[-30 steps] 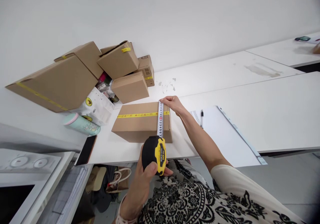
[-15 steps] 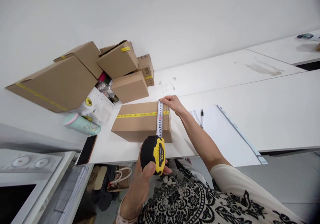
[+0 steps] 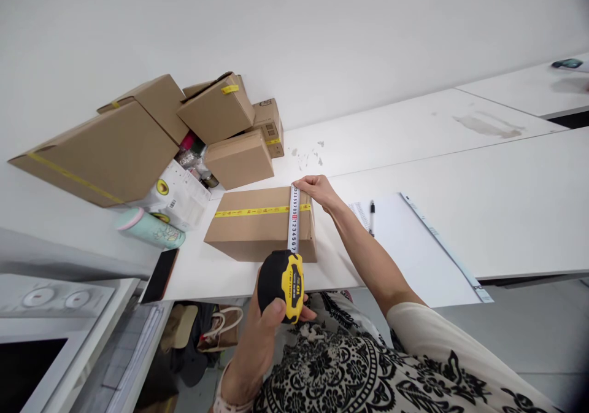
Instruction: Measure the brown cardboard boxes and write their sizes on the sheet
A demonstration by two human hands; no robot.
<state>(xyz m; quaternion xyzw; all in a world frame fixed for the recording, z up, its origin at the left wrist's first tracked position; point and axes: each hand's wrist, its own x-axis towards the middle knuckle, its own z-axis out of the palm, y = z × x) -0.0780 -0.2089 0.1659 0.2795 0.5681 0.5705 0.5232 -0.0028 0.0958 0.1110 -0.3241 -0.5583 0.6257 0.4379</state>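
Tape [image 3: 293,220] runs across the top of a box [image 3: 257,223], from the far edge to the near one, close to the box's right end. The right hand [image 3: 317,191] pinches the tape's free end and presses it down at the far top edge of the box, fingers closed on it. The left hand [image 3: 264,327] is wrapped around the black and yellow case [image 3: 281,284], thumb on its front, and holds it just off the near edge of the desk [image 3: 506,204], below the box's front face. The tape is drawn straight between the two hands, its numbers facing up.

The box lies flat on the desk, near the front edge, with a yellow strip [image 3: 257,212] along the length of its top; the tape crosses this strip at a right angle.

To the right of the box, beside the right forearm, a sheet of paper [image 3: 405,241] lies with a pen [image 3: 371,210] on it. To the left, a pale green cup [image 3: 151,229] lies on its side, and a dark phone [image 3: 159,275] sits at the desk's front edge. Behind these, a pile of boxes [image 3: 138,137] leans against the wall, with a white pack [image 3: 179,195] at its foot. A bag [image 3: 216,330] shows under the desk.
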